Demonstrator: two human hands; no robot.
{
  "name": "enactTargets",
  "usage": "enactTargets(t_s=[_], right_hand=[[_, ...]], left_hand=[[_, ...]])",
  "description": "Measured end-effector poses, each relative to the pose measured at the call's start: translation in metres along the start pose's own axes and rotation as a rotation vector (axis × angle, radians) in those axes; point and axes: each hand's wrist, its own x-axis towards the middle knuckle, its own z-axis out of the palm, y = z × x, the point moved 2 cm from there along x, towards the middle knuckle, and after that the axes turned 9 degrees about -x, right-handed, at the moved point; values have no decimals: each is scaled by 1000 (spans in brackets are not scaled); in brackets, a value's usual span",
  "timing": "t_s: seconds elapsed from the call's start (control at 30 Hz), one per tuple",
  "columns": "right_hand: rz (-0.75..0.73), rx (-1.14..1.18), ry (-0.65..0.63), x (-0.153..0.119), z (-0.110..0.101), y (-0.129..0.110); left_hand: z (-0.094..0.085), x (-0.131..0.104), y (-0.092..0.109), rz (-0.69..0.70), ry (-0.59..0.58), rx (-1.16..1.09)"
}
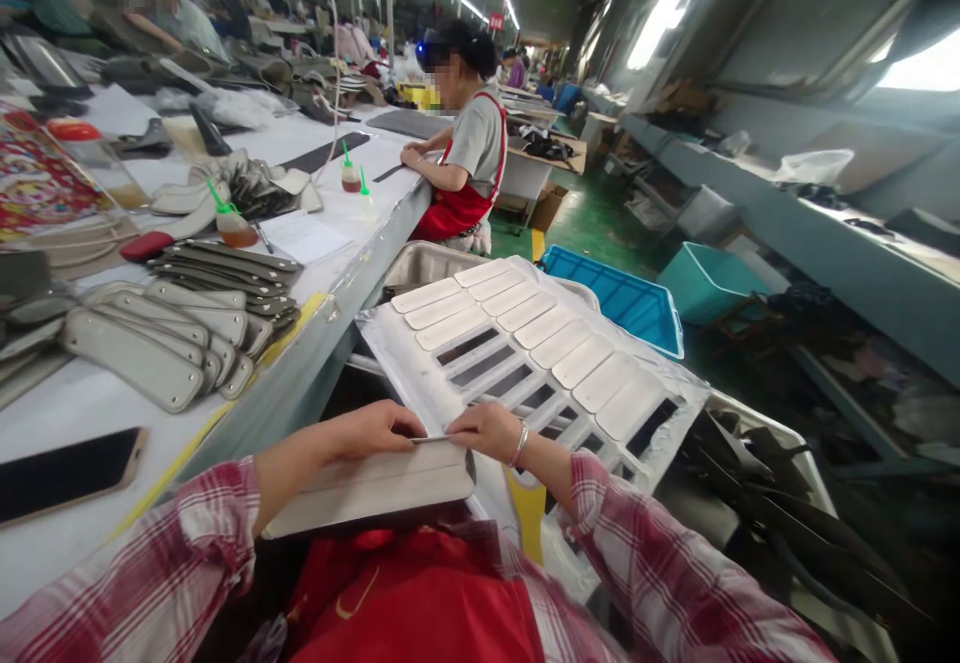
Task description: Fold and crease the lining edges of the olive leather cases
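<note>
Left hand (pixel 379 428): fingertips pinch the upper edge of a pale panel (pixel 375 483)
Right hand (pixel 487 430): pinches the same edge near the left, silver bangle (pixel 519 443) on the wrist
Pale panel: round-cornered, tilted, low in front of the wearer's red apron (pixel 420 593)
Slotted board (pixel 405 355): white, just beyond the hands, with pale rounded pieces (pixel 551 328) in rows and dark slots showing
Worktable (pixel 52 568): at left, bearing piled grey pieces (pixel 157 348) and a phone (pixel 67 475)
Co-worker (pixel 472 133): farther along, both hands on the tabletop
</note>
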Motion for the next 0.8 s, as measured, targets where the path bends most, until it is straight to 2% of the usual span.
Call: enactTargets(t_s=[0.1, 0.27, 0.37, 0.57, 0.7, 0.8], right_hand=[[-23, -49, -33, 3, 0, 1], [-82, -141, -75, 7, -1, -1], [-118, -167, -72, 5, -2, -6], [-203, -244, -25, -5, 2, -10], [-230, -243, -27, -6, 4, -9], [-234, -240, -59, -1, 2, -8]], left_hand=[[-2, -7, -5, -23, 32, 2], [2, -8, -2, -23, 64, 89], [6, -10, 1, -1, 51, 127], [15, -19, 0, 89, 119, 154], [19, -20, -6, 80, 165, 204], [19, -18, -5, 76, 155, 279]])
